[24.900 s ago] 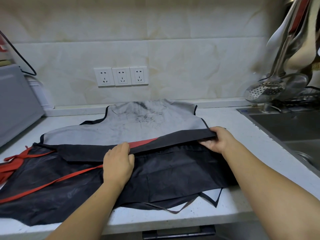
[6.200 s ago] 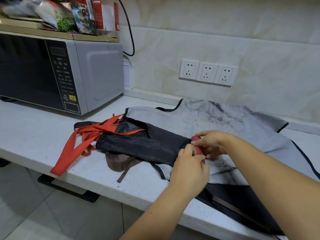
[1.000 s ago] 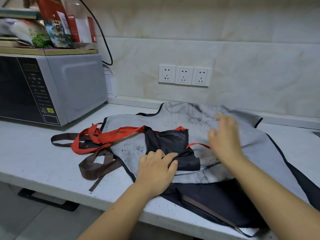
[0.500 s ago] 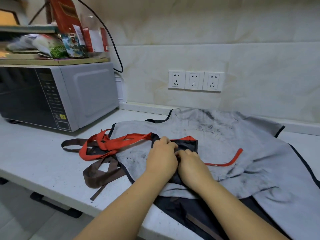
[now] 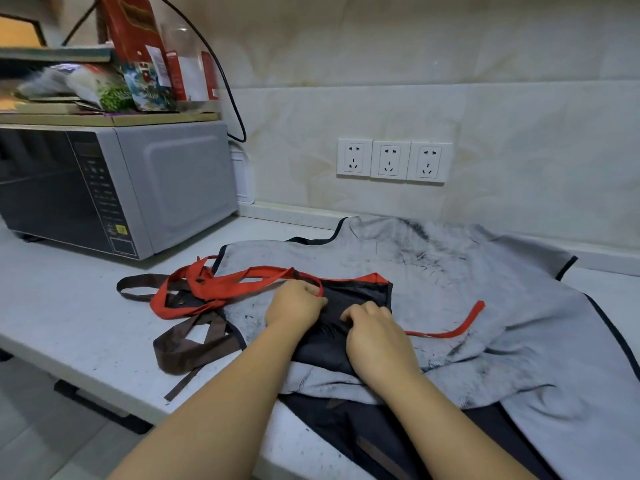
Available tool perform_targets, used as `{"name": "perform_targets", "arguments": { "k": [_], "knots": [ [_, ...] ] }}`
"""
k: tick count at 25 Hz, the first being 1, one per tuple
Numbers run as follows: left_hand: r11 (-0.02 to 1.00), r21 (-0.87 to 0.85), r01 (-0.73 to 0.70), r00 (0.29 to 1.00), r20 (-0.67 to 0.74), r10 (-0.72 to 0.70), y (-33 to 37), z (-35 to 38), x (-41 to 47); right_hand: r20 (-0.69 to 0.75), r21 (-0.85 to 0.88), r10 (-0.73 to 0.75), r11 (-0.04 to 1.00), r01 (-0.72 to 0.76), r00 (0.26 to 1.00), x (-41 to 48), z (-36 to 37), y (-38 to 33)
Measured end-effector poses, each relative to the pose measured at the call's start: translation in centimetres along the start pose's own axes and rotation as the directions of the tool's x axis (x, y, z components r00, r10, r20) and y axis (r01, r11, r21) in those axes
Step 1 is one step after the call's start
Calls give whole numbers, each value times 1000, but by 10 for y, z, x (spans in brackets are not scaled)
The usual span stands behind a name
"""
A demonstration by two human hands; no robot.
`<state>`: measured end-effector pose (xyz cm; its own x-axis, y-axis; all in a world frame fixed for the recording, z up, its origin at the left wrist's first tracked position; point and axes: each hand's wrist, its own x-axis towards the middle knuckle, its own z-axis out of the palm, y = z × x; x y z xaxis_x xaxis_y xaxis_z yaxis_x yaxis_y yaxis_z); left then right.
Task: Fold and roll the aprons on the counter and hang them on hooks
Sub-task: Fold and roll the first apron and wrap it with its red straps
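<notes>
A black apron with red trim (image 5: 360,295) lies folded into a small bundle on top of a spread grey apron (image 5: 485,306). My left hand (image 5: 294,304) pinches the bundle's left edge where the red straps (image 5: 221,284) run off to the left. My right hand (image 5: 375,336) presses and grips the bundle's near right part. One red strap end (image 5: 460,323) trails to the right over the grey cloth. A third, dark apron (image 5: 374,434) with brown ties (image 5: 194,344) lies under the grey one at the counter's front edge.
A grey microwave (image 5: 114,188) stands at the left on the white counter (image 5: 69,317), with boxes and packets (image 5: 138,53) stacked on it. Three wall sockets (image 5: 391,161) sit on the tiled wall behind. A black cable (image 5: 228,88) hangs beside the microwave. No hooks are in view.
One second ago my right hand was lifted above the grey apron; it has come down onto the black bundle beside my left hand. The red strap end now lies out to the right.
</notes>
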<state>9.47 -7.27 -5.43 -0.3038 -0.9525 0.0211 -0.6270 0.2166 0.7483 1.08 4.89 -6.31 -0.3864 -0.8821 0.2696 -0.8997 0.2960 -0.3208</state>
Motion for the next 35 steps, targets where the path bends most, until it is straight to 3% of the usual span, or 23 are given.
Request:
{"name": "perform_targets", "arguments": {
  "k": [4,7,9,11,15,17,19,20,22,24,25,27,29,31,33,35],
  "knots": [
    [876,-457,-152,988,-79,130,5,-20,-25,1,12,26,1000,-26,1000,-1,-2,-2],
    [615,-789,-2,997,50,67,-8,-44,-42,-4,37,49,998,-49,999,-1,-3,-2],
    [537,-840,72,996,84,-4,-28,-61,-43,0,44,65,997,-65,998,-1,-3,-3],
    [623,-777,89,996,60,-68,-47,-74,-41,8,42,79,996,-80,997,-1,-3,-1],
    [915,-397,73,988,-94,-120,-77,-96,-30,27,30,86,996,-86,996,0,-3,-3],
    [979,-182,90,968,-217,-129,-85,-112,-29,43,17,87,996,-88,995,1,-3,-4],
    [982,115,149,931,-352,-100,-91,-125,-34,55,9,85,996,-86,995,1,-3,-3],
    [954,270,130,903,-430,-1,-91,-127,-39,59,5,84,996,-84,995,1,-4,-3],
    [859,484,-166,797,-447,406,-82,-122,-53,71,3,81,997,-82,994,1,-4,-4],
    [723,391,-570,736,-149,661,-57,-104,-71,79,15,85,996,-86,993,2,-5,-4],
    [692,278,-666,729,44,683,-45,-92,-78,81,16,85,996,-86,993,2,-6,-4],
    [701,162,-694,710,315,630,-32,-66,-82,82,18,89,996,-91,993,2,-6,-5],
    [720,139,-680,710,371,599,-34,-52,-78,66,38,97,994,-100,993,2,-5,-6],
    [767,79,-637,744,322,585,-44,-47,-73,28,124,89,988,-91,996,1,-8,-4],
    [806,3,-592,770,298,565,-53,-45,-71,-41,356,111,930,-89,993,-8,-14,1],
    [836,-41,-547,793,293,534,-55,-40,-68,-97,593,175,801,-84,980,-23,-22,9]
  ]
}}
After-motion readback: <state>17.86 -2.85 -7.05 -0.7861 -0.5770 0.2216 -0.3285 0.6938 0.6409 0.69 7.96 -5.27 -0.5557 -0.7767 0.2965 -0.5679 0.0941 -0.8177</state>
